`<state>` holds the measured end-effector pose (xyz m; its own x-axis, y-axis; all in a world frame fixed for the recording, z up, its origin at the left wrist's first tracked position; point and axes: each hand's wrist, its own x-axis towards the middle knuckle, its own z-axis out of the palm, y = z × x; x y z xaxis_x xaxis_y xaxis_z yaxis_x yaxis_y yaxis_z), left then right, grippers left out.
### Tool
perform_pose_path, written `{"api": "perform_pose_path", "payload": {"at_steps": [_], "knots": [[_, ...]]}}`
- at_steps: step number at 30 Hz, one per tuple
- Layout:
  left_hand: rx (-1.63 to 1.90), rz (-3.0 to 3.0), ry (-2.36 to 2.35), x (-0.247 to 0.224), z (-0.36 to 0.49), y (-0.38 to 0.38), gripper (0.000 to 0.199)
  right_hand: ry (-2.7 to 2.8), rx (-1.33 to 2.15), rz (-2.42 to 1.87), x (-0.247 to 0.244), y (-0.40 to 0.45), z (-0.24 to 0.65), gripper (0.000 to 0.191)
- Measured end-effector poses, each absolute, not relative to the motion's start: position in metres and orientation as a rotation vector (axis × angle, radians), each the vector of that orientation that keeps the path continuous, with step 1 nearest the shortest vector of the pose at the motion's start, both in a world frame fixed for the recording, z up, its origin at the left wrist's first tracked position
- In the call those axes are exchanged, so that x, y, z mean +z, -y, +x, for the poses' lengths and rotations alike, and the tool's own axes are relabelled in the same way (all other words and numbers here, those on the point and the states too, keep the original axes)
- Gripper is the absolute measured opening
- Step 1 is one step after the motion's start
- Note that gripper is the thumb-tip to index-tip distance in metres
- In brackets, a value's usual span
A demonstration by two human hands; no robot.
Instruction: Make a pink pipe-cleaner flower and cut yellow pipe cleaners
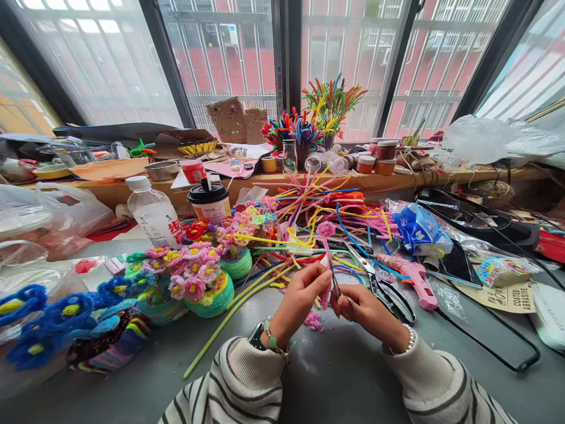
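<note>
Near the middle, my left hand [300, 294] pinches the stem of a pink pipe-cleaner flower [326, 229], whose head points up. My right hand [361, 307] is closed around a thin dark metal tool [336, 284], probably small scissors or tweezers, its tip at the stem. The two hands are close together above the grey table. Below them lies a small fuzzy pink piece [313, 320]. Large scissors [379, 282] with black handles rest just beyond my right hand.
Finished flower pots [209, 294], a plastic bottle [154, 215] and a lidded cup [209, 203] stand at the left. Loose pipe cleaners [309, 206] pile up behind the hands. A pink glue gun [417, 280] with a black cord lies at the right.
</note>
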<state>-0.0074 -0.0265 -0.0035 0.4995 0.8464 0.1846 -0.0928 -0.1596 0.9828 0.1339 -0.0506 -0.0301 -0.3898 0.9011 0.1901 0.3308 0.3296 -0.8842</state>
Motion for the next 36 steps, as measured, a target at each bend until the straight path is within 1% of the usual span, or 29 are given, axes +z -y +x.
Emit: {"api": "perform_pose_path", "payload": {"at_steps": [5, 7, 13, 21, 26, 29, 36], "knots": [[0.989, 1.470, -0.702, -0.002, -0.008, 0.026, 0.024, 1.848, 0.860, -1.204, -0.027, 0.051, 0.131, 0.048], [0.998, 1.465, -0.703, -0.002, -0.008, 0.025, 0.024, 1.833, 0.855, -1.208, -0.028, 0.051, 0.130, 0.048], [0.915, 1.514, -0.681, -0.003, -0.008, 0.025, 0.025, 1.794, 1.101, -1.056, -0.034, 0.050, 0.133, 0.052], [0.944, 1.505, -0.699, -0.004, -0.010, 0.025, 0.024, 1.775, 1.056, -1.155, -0.031, 0.050, 0.134, 0.050], [0.859, 1.536, -0.690, -0.004, -0.009, 0.025, 0.024, 1.734, 1.337, -1.018, -0.030, 0.048, 0.141, 0.054], [0.828, 1.532, -0.681, -0.004, -0.009, 0.025, 0.024, 1.675, 1.438, -0.990, -0.030, 0.047, 0.147, 0.052], [0.891, 1.544, -0.710, -0.004, -0.009, 0.025, 0.026, 1.584, 1.454, -0.985, -0.030, 0.048, 0.147, 0.050]]}}
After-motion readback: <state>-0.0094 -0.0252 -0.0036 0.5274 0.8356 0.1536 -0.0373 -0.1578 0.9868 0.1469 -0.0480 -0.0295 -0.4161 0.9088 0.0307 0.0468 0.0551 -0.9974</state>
